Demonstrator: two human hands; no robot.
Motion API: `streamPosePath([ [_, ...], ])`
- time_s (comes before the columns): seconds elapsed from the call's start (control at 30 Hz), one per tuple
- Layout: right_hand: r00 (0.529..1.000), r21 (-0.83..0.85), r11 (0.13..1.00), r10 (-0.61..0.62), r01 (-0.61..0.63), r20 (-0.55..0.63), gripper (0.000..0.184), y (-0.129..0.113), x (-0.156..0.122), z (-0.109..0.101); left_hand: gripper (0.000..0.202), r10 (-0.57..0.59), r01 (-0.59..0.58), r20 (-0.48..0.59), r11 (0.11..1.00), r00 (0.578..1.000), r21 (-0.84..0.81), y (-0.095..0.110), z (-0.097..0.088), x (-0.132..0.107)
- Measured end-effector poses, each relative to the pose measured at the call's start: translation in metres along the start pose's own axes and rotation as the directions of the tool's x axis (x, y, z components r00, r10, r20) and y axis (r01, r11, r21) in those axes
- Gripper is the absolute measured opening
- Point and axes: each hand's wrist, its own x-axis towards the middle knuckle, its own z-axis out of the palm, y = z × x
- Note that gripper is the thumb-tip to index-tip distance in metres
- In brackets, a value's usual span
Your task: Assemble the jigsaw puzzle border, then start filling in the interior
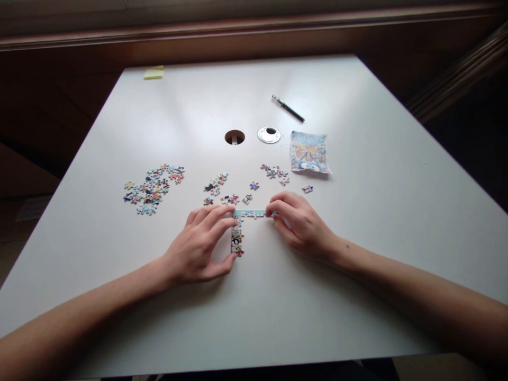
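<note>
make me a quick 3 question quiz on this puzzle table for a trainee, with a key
1. Which hand is at the right end of the joined puzzle pieces? A) the left B) the right C) neither
2. True or false: the yellow note lies at the table's near edge.
3. Fill in: Farther from the person than the picture sheet lies a slim black ____.

Key: 1. B, the right hand. 2. False: the yellow note lies at the far edge. 3. pen.

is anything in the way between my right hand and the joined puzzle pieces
No, nothing visible. Your right hand is at the right end of the joined puzzle pieces; nearby loose pieces lie beyond, not between.
</note>
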Motion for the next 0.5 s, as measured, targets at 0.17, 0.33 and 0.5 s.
streamPosePath([
  [0.17,0.997,0.103,0.993,0.054,-0.049,-0.048,0.019,0.001,0.002,0.000,0.034,-0.054,0.041,-0.131,0.994,0.990,-0.099,-0.002,0.001,0.002],
  [0.33,0.987,0.186,0.977,0.121,-0.100,-0.106,0.019,0.002,0.002,0.001,0.012,-0.148,0.049,-0.441,0.972,0.885,-0.228,-0.006,-0.008,-0.002],
  [0.5,0.983,0.200,0.973,0.142,-0.117,-0.119,0.020,0.003,0.001,0.002,0.023,0.356,-0.335,-0.058,0.794,0.933,-0.507,0.034,-0.042,-0.008],
])
